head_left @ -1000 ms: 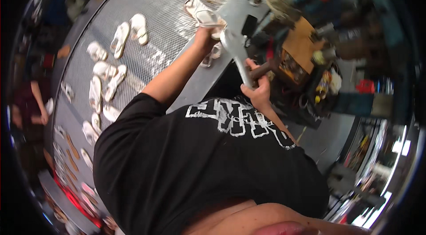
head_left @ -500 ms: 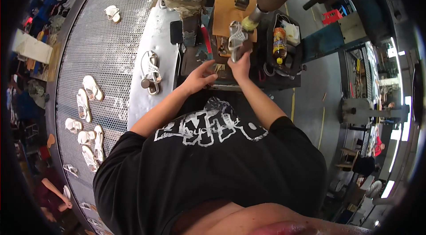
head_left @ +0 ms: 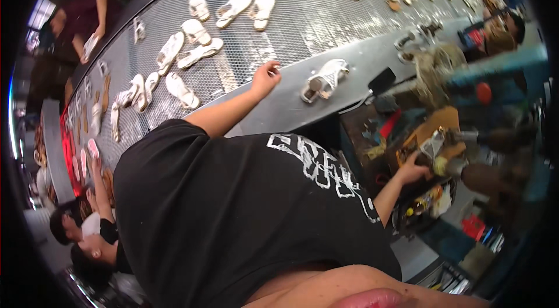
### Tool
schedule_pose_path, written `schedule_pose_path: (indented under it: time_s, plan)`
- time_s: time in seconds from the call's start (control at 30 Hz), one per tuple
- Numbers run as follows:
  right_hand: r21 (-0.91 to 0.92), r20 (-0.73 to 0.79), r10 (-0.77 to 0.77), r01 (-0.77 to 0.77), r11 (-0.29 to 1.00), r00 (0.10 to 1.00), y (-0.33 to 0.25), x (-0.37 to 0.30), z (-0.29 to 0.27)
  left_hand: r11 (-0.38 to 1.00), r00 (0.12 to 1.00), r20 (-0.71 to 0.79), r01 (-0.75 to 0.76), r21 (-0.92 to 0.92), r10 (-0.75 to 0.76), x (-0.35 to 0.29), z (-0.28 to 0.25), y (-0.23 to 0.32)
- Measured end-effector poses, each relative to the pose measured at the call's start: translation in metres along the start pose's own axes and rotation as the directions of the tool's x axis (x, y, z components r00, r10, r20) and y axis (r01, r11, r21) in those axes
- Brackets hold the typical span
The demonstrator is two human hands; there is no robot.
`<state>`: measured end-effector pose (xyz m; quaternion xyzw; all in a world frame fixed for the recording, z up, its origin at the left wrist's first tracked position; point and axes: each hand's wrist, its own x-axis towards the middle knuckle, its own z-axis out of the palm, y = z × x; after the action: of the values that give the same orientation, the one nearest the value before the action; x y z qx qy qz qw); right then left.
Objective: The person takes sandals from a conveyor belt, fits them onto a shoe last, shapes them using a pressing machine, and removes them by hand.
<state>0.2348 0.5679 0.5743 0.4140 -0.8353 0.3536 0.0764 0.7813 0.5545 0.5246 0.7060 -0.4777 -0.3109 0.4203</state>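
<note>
My left hand (head_left: pixel 266 79) is stretched out over the edge where the metal ledge meets the mesh conveyor, its fingers loosely curled but apart, with nothing visible in them. Just right of it, on the ledge, lies a white sandal (head_left: pixel 333 74) with a round brown knob-like piece (head_left: pixel 315 84) at one end. At the machine on the right, my right hand (head_left: pixel 412 170) grips the near end of another white openwork sandal (head_left: pixel 432 146). That sandal sits under the machine's metal head (head_left: pixel 466 171), beside a yellowish pad (head_left: pixel 441 165). The fingers partly hide its near end.
Several white sandals (head_left: pixel 233 10) lie scattered on the mesh conveyor (head_left: pixel 303 5). A black phone (head_left: pixel 382 80) rests on the metal ledge (head_left: pixel 262 119). A drink bottle (head_left: pixel 428 200) stands in a dark tray near the machine. Other people (head_left: pixel 87 17) work across and along the conveyor.
The view has swung left toward the conveyor. My left hand has moved away from the machine, out to the conveyor's edge. My right hand stays with the sandal at the machine.
</note>
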Motion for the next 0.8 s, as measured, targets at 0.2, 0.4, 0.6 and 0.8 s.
schedule_pose_path:
  time_s: [0.2,0.4,0.6,0.8]
  plan:
    - [-0.066,-0.033,0.017,-0.019,0.998,0.999,-0.017,0.002,-0.002,0.839,0.880,-0.320,0.447,0.312,-0.350,0.128,-0.068,-0.098]
    - [-0.175,0.011,0.119,-0.115,0.978,0.993,-0.020,0.001,0.008,0.615,0.912,-0.324,0.410,0.673,-0.252,0.238,-0.071,-0.119]
    - [-0.008,0.078,0.148,-0.148,0.989,0.986,-0.023,-0.048,0.003,0.853,0.975,-0.157,0.215,0.476,-0.157,0.246,-0.029,-0.067]
    - [0.694,0.224,0.055,-0.198,0.692,0.973,-0.112,-0.157,-0.032,0.206,0.625,0.779,0.769,-0.606,-0.040,0.072,0.000,-0.016]
